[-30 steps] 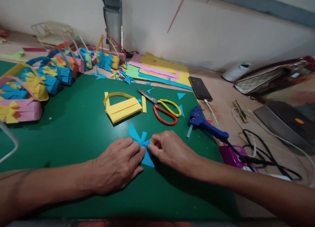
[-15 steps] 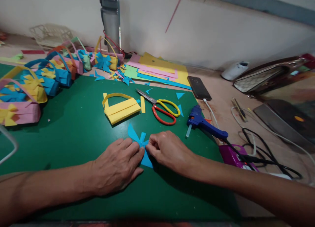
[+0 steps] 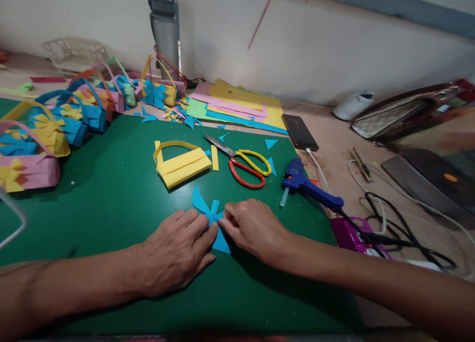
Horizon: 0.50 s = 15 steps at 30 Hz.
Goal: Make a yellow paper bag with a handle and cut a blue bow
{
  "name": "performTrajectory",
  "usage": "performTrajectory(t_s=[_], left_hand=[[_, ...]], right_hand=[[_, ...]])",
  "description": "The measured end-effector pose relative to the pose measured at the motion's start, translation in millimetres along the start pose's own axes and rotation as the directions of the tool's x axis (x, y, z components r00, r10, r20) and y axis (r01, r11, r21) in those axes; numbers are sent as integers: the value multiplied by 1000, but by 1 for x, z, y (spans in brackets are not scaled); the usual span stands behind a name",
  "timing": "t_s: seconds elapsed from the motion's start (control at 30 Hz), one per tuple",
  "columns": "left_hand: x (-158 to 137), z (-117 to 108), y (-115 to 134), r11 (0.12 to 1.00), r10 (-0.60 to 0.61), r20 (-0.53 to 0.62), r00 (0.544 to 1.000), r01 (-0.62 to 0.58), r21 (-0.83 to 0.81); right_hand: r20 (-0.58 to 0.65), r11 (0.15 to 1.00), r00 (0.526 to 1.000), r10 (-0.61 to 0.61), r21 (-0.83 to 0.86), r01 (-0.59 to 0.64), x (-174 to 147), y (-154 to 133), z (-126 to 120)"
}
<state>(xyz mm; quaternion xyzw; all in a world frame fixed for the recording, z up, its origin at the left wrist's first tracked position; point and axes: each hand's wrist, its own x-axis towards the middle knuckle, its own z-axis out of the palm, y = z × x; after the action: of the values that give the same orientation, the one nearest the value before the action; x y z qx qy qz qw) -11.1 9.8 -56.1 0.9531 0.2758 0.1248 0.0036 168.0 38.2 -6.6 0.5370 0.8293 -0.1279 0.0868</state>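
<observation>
A blue paper bow [image 3: 221,243] lies on the green mat [image 3: 122,208] between my hands. With its fingers bent over the bow's left side, my left hand [image 3: 178,250] presses it down near the centre. My right hand [image 3: 256,228] pinches the bow's right side between thumb and fingertips; the part inside the pinch is hidden. Beyond the hands sits a small yellow paper bag [image 3: 185,168] with a looped handle. Scissors [image 3: 237,159] with one yellow and one red handle rest to its right, blades partly apart. A blue glue gun [image 3: 308,186] lies farther right.
Finished paper bags [image 3: 76,126] with bows line the left side. Coloured paper sheets [image 3: 241,102] and small scraps lie at the back. A phone [image 3: 300,131] on a cable, a purple power strip [image 3: 356,235] with black cords, and a grey bottle [image 3: 165,37] stand around the mat.
The view has shifted very slightly. Both hands stay on the blue paper bow in nearly the same position, and nothing else has visibly moved.
</observation>
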Motion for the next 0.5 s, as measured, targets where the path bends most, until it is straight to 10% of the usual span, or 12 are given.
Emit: performTrajectory(t_s=[0.5], left_hand=[[-3, 0, 1, 998, 32, -86, 996, -27, 62]], right_hand=[[6, 999, 999, 42, 1, -42, -1, 0, -1]])
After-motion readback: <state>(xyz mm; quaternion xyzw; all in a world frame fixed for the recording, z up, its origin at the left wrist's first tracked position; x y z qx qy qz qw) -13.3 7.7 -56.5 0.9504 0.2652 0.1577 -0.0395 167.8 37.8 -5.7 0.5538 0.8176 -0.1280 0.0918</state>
